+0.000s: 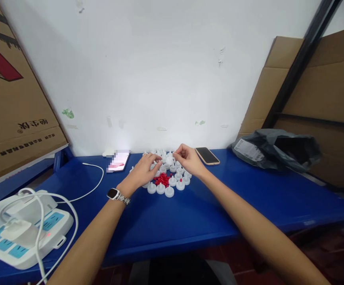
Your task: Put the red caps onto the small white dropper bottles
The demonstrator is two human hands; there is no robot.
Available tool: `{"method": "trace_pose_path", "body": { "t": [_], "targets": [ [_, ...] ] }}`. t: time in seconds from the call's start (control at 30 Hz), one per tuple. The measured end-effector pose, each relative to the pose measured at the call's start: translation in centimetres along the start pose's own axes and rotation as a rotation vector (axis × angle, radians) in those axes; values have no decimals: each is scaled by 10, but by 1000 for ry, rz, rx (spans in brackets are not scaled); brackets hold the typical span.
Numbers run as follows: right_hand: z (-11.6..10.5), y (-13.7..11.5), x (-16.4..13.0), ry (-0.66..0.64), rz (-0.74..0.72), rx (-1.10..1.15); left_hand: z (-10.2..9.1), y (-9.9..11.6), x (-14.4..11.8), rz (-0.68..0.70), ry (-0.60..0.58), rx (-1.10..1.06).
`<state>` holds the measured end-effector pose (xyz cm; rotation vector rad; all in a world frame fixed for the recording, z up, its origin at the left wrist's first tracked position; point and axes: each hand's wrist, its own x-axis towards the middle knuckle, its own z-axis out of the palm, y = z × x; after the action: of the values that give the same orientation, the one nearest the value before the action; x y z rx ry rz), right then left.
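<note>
While white nozzle caps [169, 192] stand clustered around red tips [162, 180] on the blue table [172, 225], the left hand [147, 168] curls over them, its grip indeterminable; the right hand [189, 160] is pinched, contents not discernible. A black-screened smartphone [207, 155] lies near the latter.

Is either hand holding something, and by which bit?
It can't be told: the right hand pinches by the white caps and the left hand is over them, but anything held is too small to see.

Single head-worn view, facing forward and down across nearby blue table [166, 221] toward white wall [166, 79]; hands [144, 169] mid-frame.
</note>
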<state>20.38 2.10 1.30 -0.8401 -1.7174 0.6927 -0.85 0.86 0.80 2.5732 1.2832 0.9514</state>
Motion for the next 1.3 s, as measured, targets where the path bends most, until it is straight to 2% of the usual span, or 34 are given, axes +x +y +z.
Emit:
{"method": "trace_pose_path", "body": {
  "t": [0.13,0.3,0.63,0.93,1.1,1.3],
  "targets": [
    [-4,6,-3,-81,34,-242,7,-13,8,8,-59,135],
    [0,4,-6,-101,6,-329,16,-11,16,-3,-107,191],
    [9,15,-8,-228,-74,-414,-6,-10,10,-23,47,176],
    [11,24,-2,-280,-55,-510,0,-3,6,-45,51,91],
    [0,14,-3,-235,-38,-543,2,2,3,-53,39,-21],
    [-8,1,-4,-337,14,-758,3,9,1,-17,67,-124]
  ]
}}
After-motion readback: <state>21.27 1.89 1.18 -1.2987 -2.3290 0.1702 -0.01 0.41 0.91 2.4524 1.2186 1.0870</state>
